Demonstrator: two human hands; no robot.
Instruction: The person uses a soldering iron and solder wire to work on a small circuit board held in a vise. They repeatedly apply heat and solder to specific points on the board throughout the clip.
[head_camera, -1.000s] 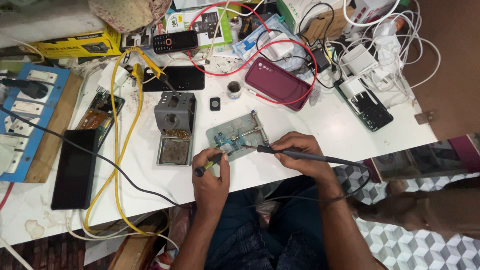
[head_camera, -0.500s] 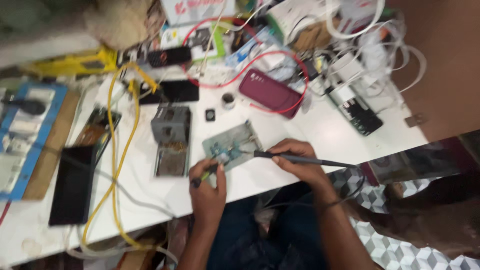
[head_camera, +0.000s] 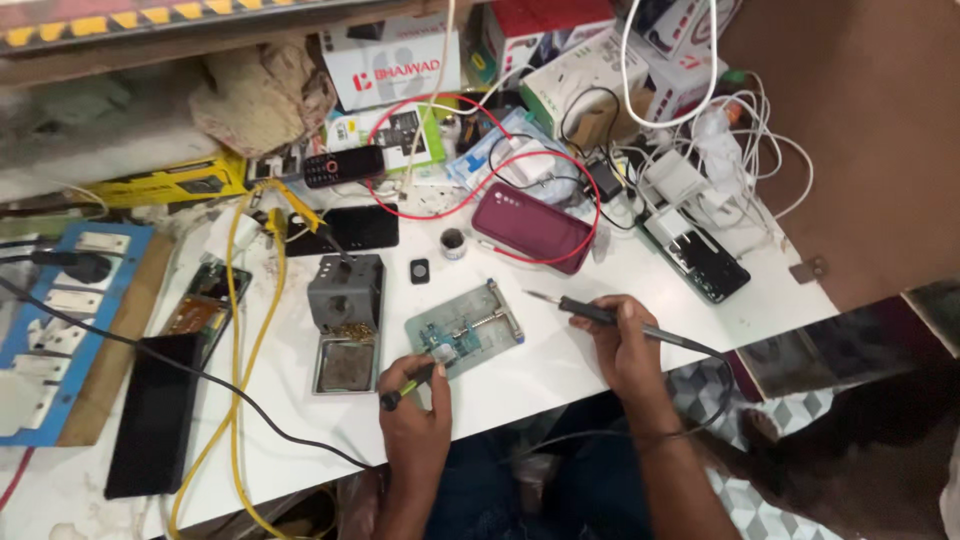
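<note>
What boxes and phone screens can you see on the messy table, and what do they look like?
White box: back middle, rectangular, red mark.
Red and white box: back, right of it.
Yellow box: back left, long and flat, black patches.
Green and white packet: under the white box, with pictures.
Keypad phone: black, small dark screen.
Black phone: lying flat, screen dark.
Big black screen: front left, dark.

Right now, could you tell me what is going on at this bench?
A person sits at a cluttered white table. The left hand presses a green-handled tool onto a small circuit board clamped in a metal holder. The right hand holds a soldering iron, tip clear of the board.
</note>
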